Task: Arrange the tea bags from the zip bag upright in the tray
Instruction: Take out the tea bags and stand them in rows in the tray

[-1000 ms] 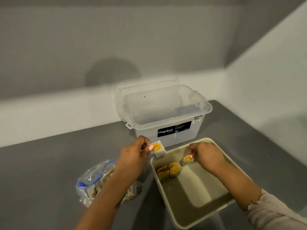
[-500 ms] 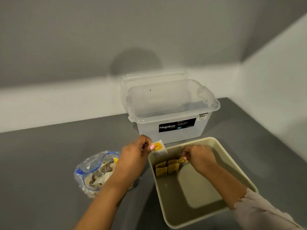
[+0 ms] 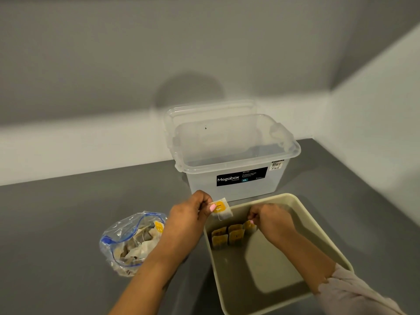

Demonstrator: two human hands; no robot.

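1. Since a second ago the right hand (image 3: 270, 220) has dropped from above the tray's far left corner down to the row, and the tea bag it carried now stands as the row's right end; the left hand (image 3: 189, 214) has barely shifted.
2. Nearest, the beige tray (image 3: 327, 244) holds the standing tea bags (image 3: 228, 237) against its far left corner, upright and touching, with most of the floor toward the viewer bare.
3. At the row's right end the right hand's thumb and forefinger pinch the top of the newest tea bag (image 3: 249, 228), the other fingers curled in.
4. To do this well, I would press that bag flush against its neighbour before letting go, then lift straight up so the string or tag does not drag it over.
5. Left of the tray, the zip bag (image 3: 129, 244) lies open on the grey counter (image 3: 56, 223) with loose tea bags inside.
6. Over the tray's far left rim the left hand pinches a yellow-tagged tea bag (image 3: 222, 209) between thumb and fingers; it should go in next, beside the one just placed.
7. Beyond the tray stands a clear Megabox storage box (image 3: 236, 160), its lid propped behind it.
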